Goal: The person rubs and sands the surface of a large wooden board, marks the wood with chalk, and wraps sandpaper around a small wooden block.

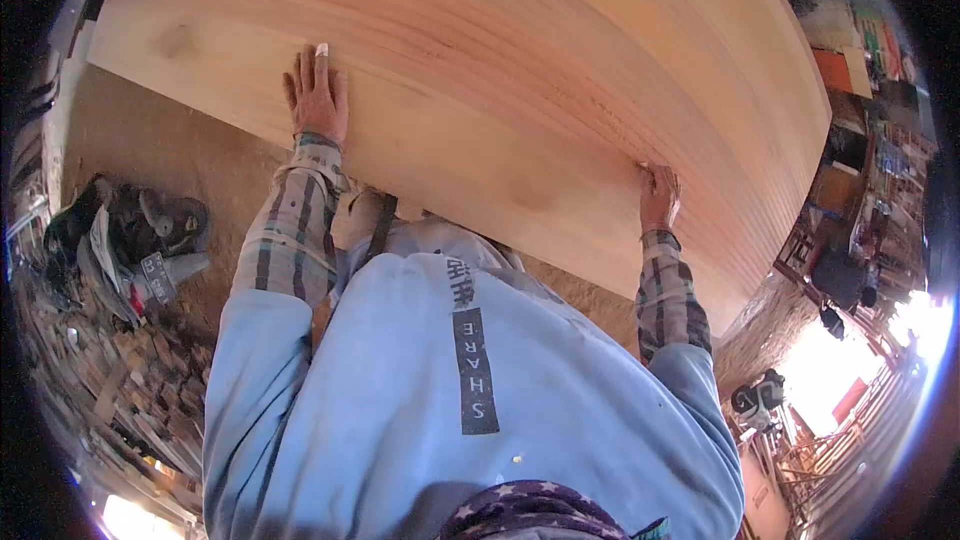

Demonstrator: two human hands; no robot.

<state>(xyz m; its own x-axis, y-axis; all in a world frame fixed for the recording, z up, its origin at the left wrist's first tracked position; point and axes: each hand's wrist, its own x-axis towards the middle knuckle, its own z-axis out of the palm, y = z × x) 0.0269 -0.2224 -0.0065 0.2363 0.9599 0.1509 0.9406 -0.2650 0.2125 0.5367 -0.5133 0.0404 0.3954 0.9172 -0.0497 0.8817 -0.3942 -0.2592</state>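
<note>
Above the floor, a wooden panel lies under 2 hands.

A person in a blue top rests a flat left hand and a curled right hand on a wide wooden board across the upper frame; wood scraps lie lower left.

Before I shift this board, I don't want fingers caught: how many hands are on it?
2: the left hand spread on the board near its closest edge, the right hand farther right near that edge. The board runs out of view at the top; any there are hidden.
</note>
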